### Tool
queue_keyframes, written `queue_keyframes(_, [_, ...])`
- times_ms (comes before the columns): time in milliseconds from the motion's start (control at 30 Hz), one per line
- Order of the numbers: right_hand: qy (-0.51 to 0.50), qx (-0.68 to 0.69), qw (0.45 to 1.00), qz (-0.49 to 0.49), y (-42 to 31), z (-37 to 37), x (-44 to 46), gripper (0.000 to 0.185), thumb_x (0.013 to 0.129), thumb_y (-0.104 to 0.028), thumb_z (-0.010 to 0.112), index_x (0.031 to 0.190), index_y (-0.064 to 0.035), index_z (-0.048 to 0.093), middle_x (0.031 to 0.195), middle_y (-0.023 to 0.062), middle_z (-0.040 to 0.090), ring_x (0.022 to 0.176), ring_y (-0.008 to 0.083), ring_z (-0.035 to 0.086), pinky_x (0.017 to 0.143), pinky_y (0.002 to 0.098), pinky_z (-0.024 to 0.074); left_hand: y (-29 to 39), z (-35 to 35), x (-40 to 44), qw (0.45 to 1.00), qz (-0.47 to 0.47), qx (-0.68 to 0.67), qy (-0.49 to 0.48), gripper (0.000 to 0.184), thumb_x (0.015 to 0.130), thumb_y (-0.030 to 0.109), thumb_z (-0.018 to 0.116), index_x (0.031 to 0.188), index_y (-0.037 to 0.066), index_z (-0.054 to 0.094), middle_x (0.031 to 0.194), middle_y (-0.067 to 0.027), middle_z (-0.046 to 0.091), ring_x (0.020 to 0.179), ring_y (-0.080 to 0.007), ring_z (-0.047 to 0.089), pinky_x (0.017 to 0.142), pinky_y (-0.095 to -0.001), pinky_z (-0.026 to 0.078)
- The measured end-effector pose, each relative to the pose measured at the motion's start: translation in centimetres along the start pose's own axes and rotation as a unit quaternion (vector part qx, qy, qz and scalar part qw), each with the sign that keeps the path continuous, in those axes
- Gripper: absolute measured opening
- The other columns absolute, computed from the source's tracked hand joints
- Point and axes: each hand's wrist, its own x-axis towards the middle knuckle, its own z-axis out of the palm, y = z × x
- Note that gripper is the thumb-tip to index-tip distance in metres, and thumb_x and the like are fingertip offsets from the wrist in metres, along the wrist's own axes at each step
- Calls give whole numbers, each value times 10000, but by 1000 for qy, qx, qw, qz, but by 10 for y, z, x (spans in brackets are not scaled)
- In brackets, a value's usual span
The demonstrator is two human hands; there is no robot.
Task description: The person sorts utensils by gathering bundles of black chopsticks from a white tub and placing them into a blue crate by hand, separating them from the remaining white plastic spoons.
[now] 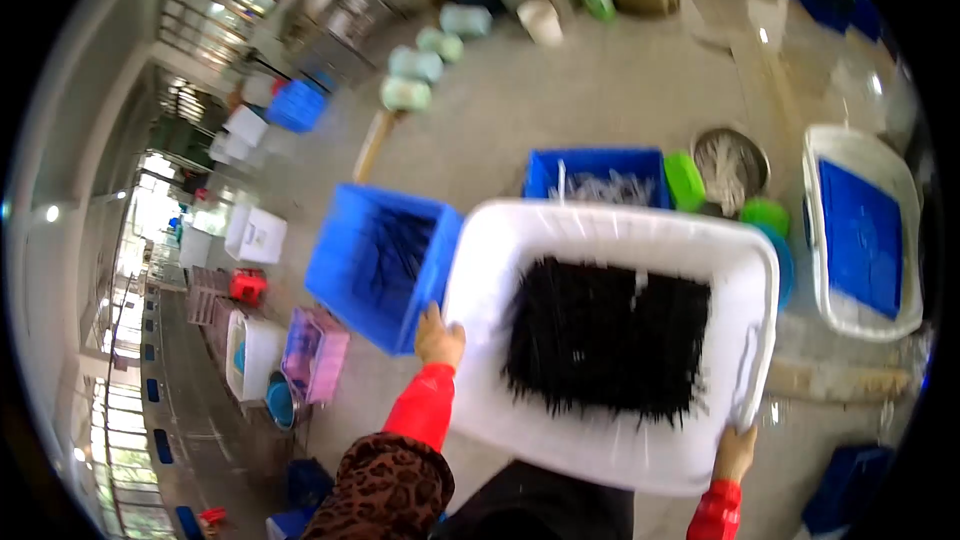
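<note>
A large white tub (610, 450) is held up in front of my body, with a dense pile of black strips (605, 340) on its bottom. My left hand (438, 338) grips the tub's left edge, close to the corner of a blue crate (375, 260) with dark contents. At the tub's lower right corner, my right hand (735, 453) is closed on the rim. Just beyond the tub's far edge is a blue bin (595, 155) holding pale, clear-looking pieces. Both forearms show red sleeves.
A metal bowl (762, 155) and a green container (684, 182) lie beyond the tub. At the right is a white tub (815, 240) with a blue panel. A pink crate (325, 350) and a white container (257, 235) are on the left. Pale rolls (415, 64) sit farther back.
</note>
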Motion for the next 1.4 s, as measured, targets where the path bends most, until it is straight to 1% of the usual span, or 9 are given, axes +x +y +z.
queue_keyframes(233, [35, -20, 999, -3, -37, 24, -9, 551, 710, -346, 490, 1158, -41, 385, 1110, 189, 453, 1012, 318, 443, 870, 351, 331, 3, 2, -11, 983, 31, -179, -19, 301, 748, 150, 490, 988, -31, 505, 966, -174, 535, 920, -285, 492, 820, -342, 364])
queue_keyframes(300, [245, -17, 945, -215, -35, 34, -13, 448, 751, -229, 518, 1148, -54, 406, 1116, 157, 459, 1010, 268, 456, 873, 317, 337, -2, 13, -9, 978, 49, -195, -44, 283, 745, 133, 488, 978, -25, 510, 938, -169, 545, 906, -283, 496, 810, -345, 368])
queue_keyframes(400, [269, -25, 866, -421, -92, 80, -27, 369, 778, -107, 501, 1134, -51, 424, 1118, 129, 466, 1009, 214, 464, 864, 276, 348, -8, 57, 22, 964, 231, -131, -28, 250, 723, 99, 503, 944, -17, 517, 871, -164, 552, 846, -293, 509, 757, -357, 391])
queue_keyframes(600, [-93, 114, 953, -264, -152, 232, -14, 339, 741, -150, 538, 1055, -31, 483, 1055, 130, 506, 965, 241, 490, 842, 292, 367, 3, 148, 54, 934, 213, -266, -106, 263, 724, 146, 525, 952, 14, 527, 895, -151, 561, 833, -298, 526, 759, -348, 410])
queue_keyframes(933, [-114, 169, 926, -317, -246, 385, 62, 391, 755, -314, 458, 1029, -39, 509, 1043, 145, 512, 988, 279, 465, 855, 296, 346, 10, 257, 94, 929, -16, -263, -261, 483, 770, 340, 422, 1095, -17, 422, 1094, -195, 459, 1024, -330, 418, 875, -341, 321])
queue_keyframes(1133, [-217, -223, 878, -364, -200, 383, -23, 274, 719, -166, 438, 928, -31, 553, 904, 165, 552, 847, 271, 523, 679, 381, 439, 2, 245, 29, 868, 264, -187, -377, 214, 648, 172, 504, 805, 36, 557, 946, -176, 518, 907, -319, 461, 836, -430, 320])
queue_keyframes(1167, [-181, -335, 798, -466, -167, 377, -46, 299, 689, -143, 447, 946, -7, 522, 910, 161, 543, 829, 284, 520, 685, 369, 438, -5, 229, 5, 879, 303, -152, -335, 215, 627, 145, 517, 813, 48, 563, 975, -159, 506, 931, -313, 447, 838, -420, 319])
queue_keyframes(1300, [-233, -294, 754, -539, -123, 327, -92, 333, 685, -110, 458, 995, 9, 485, 1009, 172, 503, 917, 286, 491, 747, 346, 416, -21, 169, -48, 840, 387, -69, -375, 269, 606, 101, 545, 869, 47, 562, 1067, -129, 459, 991, -315, 403, 836, -413, 322])
queue_keyframes(1400, [-466, -191, 799, -328, -138, 294, -88, 361, 680, -123, 520, 1026, -26, 487, 1062, 150, 486, 920, 253, 503, 785, 304, 408, -16, 146, -34, 806, 334, -151, -465, 334, 606, 67, 537, 935, 14, 538, 1027, -149, 484, 963, -308, 435, 825, -400, 344])
